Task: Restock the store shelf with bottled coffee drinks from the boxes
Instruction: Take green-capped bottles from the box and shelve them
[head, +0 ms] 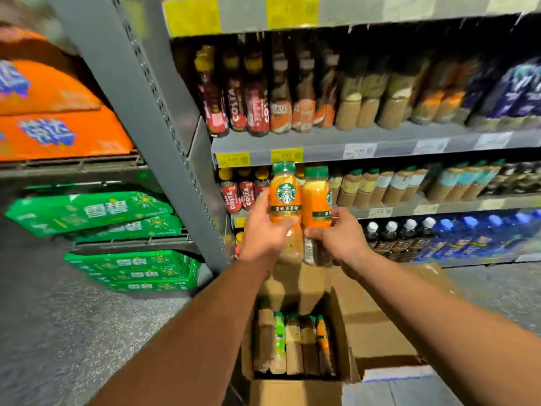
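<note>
Left hand point(263, 234) is wrapped round the lower half of one orange-labelled coffee bottle point(285, 197); right hand point(341, 240) is wrapped round the lower half of a second bottle point(315, 200). Both bottles are held upright, side by side and nearly touching, in front of the middle shelf point(439, 208), just right of the red Costa bottles point(238, 194). Green caps are on and the contents are seen to be brown. Handling judgement: the bottles are full, so moderately heavy for their size; the walls are probably rigid and the sleeve label smooth, so slipping is possible. A grip at the body below the label, as taken now, is judged sound; the cap should not be used as a hold. The material, glass or plastic, cannot be told, so knocks against the shelf edge are best avoided. Below the forearms an open cardboard box point(341, 341) is seen on the floor, with a row of bottles in the box point(292, 344) lying on their sides, green- and orange-labelled. A shut carton point(377, 332) is seen just beside it.
</note>
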Tool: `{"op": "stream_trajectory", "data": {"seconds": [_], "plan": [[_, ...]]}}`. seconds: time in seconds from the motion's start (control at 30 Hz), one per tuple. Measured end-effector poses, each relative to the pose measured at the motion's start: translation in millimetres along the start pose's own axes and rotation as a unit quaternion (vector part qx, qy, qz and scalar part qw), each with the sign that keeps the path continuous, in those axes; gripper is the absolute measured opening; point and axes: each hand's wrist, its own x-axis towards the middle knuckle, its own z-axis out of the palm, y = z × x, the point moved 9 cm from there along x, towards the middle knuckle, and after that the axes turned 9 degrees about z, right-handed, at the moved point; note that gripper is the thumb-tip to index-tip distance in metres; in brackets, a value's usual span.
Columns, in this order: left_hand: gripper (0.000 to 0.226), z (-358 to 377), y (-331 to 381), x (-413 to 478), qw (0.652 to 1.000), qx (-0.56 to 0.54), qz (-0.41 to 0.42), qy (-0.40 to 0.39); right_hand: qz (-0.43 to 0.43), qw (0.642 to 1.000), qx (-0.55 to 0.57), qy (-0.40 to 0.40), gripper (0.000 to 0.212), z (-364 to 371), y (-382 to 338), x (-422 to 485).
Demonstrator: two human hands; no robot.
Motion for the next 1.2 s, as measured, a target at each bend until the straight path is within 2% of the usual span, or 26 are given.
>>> {"op": "stream_trajectory", "data": {"seconds": [0.1,0.3,0.5,0.63,0.87,1.13,1.2], "plan": [[0.052,-2,66,10,0.999,-0.016,0.027,0.005,-0.043,0.999,-0.017,-0.003,0.034,-29,-61,-22],[0.077,-6,174,14,0.999,-0.026,0.046,0.006,-0.095,0.995,-0.002,-0.036,0.029,-75,-148,-63],[0.062,-5,240,1,0.996,-0.008,0.084,0.034,-0.127,0.987,-0.04,-0.09,0.035,-107,-197,-95],[0.069,8,265,-6,0.995,-0.012,0.094,0.005,-0.113,0.99,-0.029,-0.086,0.045,-125,-207,-104],[0.075,24,275,5,0.996,-0.031,0.082,-0.033,-0.096,0.993,-0.013,-0.074,0.048,-146,-216,-103],[0.075,58,274,32,0.991,-0.032,0.094,-0.084,-0.075,0.994,0.001,-0.076,0.027,-168,-207,-87],[0.076,72,270,39,0.991,-0.028,0.09,-0.092,-0.045,0.995,0.028,-0.087,0.032,-176,-195,-75]]}}
